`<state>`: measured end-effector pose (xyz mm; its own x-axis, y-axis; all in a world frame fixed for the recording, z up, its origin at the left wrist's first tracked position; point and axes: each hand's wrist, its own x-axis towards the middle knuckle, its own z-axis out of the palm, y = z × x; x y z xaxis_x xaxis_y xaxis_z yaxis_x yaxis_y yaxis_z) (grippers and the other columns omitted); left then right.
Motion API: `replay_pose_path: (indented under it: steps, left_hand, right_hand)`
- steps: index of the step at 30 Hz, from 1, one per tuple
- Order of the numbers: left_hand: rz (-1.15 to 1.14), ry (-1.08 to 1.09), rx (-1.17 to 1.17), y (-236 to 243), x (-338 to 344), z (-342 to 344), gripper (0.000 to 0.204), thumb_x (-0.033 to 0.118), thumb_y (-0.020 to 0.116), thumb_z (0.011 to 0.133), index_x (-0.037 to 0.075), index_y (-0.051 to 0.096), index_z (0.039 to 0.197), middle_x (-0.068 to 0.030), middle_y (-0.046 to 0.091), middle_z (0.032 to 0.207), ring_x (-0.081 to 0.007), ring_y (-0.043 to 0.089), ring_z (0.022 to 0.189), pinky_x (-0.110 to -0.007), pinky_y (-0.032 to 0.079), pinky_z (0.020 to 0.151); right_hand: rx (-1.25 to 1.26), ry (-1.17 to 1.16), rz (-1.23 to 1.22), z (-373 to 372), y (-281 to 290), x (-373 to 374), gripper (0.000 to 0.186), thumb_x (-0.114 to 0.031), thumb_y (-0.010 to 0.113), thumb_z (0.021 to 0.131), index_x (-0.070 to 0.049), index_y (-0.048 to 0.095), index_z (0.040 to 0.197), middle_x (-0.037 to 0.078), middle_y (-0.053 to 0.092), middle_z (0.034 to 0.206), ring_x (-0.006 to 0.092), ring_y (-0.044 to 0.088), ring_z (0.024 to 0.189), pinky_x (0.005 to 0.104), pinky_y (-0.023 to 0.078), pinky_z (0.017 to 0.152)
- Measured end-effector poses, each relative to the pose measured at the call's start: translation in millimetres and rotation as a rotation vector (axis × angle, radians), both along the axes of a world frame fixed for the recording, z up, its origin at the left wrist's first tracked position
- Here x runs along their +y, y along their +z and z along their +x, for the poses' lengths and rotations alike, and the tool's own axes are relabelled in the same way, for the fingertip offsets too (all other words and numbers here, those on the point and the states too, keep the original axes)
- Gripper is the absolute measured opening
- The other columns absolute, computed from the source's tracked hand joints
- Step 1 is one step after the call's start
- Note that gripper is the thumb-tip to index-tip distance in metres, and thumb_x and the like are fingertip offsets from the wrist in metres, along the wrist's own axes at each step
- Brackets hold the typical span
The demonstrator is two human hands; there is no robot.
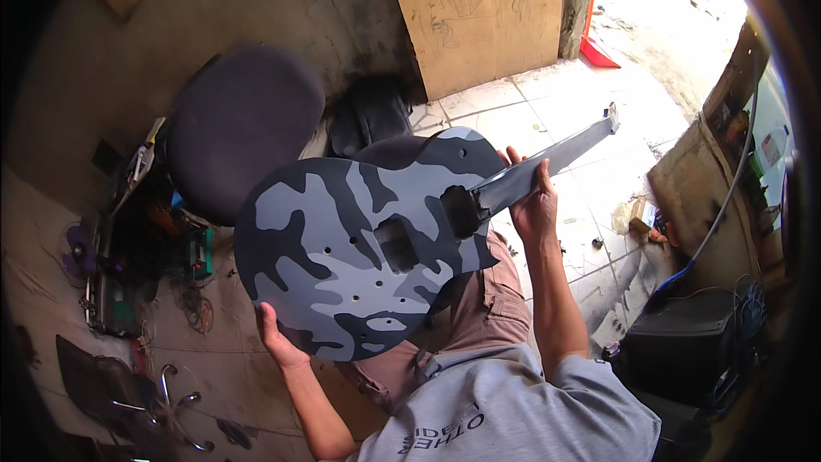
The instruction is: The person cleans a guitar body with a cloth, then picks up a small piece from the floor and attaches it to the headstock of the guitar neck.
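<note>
Across my lap lies an electric guitar body [333, 231] painted in grey and black camouflage, with its neck [556, 158] pointing up to the right. It has no strings or hardware; pickup cavities and several drilled holes show in its face. My left hand [278, 342] grips the lower left rim of the body, thumb on the front edge and the other fingers hidden beneath. My right hand [537, 205] is wrapped round the neck from below near its joint with the body, fingertips showing over both edges.
A dark round seat cushion [248, 124] stands beyond the guitar at the left, with a black bag [372, 111] beside it. A wooden board [487, 17] leans at the back. Tools and cables lie left; a black case [680, 338] and hose [727, 205] are right.
</note>
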<state>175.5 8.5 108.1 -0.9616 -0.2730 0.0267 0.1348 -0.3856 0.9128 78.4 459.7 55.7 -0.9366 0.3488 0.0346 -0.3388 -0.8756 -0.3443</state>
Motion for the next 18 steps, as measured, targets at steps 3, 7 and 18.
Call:
replay_pose_path:
  steps: [3,7,18]
  left_hand:
    - [0.019,-0.029,0.048,20,-6,-10,0.061,0.046,0.061,0.102,0.001,0.054,0.143,-0.0102,0.063,0.135,-0.0263,0.063,0.121,-0.041,0.051,0.102]
    - [-0.080,-0.016,0.056,39,-5,-15,0.065,0.050,0.061,0.100,0.000,0.055,0.141,-0.0118,0.064,0.134,-0.0271,0.064,0.119,-0.041,0.052,0.100]
    - [-0.077,-0.319,0.035,70,-8,-54,0.066,0.053,0.055,0.104,0.000,0.055,0.143,-0.0100,0.062,0.138,-0.0229,0.058,0.126,-0.037,0.045,0.108]
  right_hand:
    - [0.091,0.046,-0.103,7,-6,-3,0.045,-0.043,0.048,0.110,0.000,0.059,0.116,0.032,0.053,0.145,0.0374,0.052,0.137,0.0500,0.046,0.113]
    - [0.084,0.088,-0.211,22,-15,-11,0.047,-0.045,0.048,0.110,-0.001,0.059,0.117,0.030,0.050,0.150,0.0333,0.055,0.132,0.0487,0.044,0.114]
    - [-0.086,0.065,-0.199,63,-21,-17,0.051,-0.052,0.043,0.110,-0.004,0.051,0.125,0.025,0.046,0.155,0.0361,0.052,0.132,0.0544,0.040,0.115]
